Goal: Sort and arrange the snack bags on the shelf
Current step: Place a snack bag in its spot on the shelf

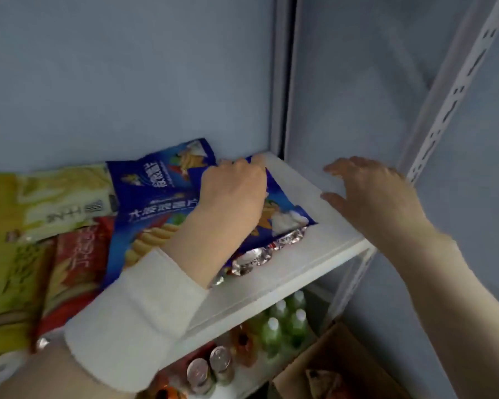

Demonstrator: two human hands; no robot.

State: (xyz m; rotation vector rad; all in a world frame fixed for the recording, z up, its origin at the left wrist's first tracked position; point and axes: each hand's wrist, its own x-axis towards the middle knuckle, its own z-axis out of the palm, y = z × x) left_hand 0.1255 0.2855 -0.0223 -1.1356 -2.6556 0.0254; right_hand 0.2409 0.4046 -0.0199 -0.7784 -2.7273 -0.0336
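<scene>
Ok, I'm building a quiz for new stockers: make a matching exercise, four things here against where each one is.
Things:
1. blue snack bag
2. red snack bag
3. green bottles
4. cardboard box

Places:
A. lower level, beside the cans
B. bottom right corner, below the shelf board
C. gripped by the left hand
D. on the shelf, next to a yellow-green bag

Pairs: 1-C, 2-D, 3-A, 4-B.
</scene>
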